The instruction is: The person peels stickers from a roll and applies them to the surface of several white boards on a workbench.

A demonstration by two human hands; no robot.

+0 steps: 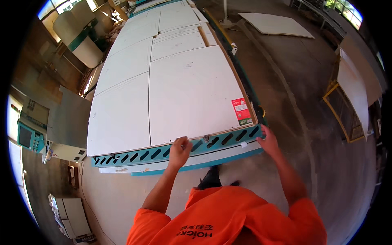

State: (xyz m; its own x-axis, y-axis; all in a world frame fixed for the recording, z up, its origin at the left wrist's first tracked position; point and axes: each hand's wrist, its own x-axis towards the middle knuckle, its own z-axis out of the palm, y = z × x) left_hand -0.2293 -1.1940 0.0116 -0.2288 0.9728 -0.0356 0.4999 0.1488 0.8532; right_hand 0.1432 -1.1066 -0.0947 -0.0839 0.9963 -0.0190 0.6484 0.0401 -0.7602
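White panels cut into several pieces lie flat on a long machine bed. The nearest large panel (192, 90) has small dark holes along its front edge and a red-and-green label (242, 111) at its right front corner. A teal slotted rail (145, 155) runs along the front of the bed. My left hand (179, 153) is over the middle of this rail, by the panel's edge, its fingers curled in; whatever they may hold is hidden. At the rail's right end, my right hand (268, 141) grips the corner, thumb in front and fingers along the side.
A white board (277, 25) lies on the floor at far right. Another board (353, 87) leans by a yellow frame (337, 110). At left stand a control panel (30, 139), a cabinet (67, 151) and dust-collector bags (83, 45). A cable (92, 216) runs across the floor.
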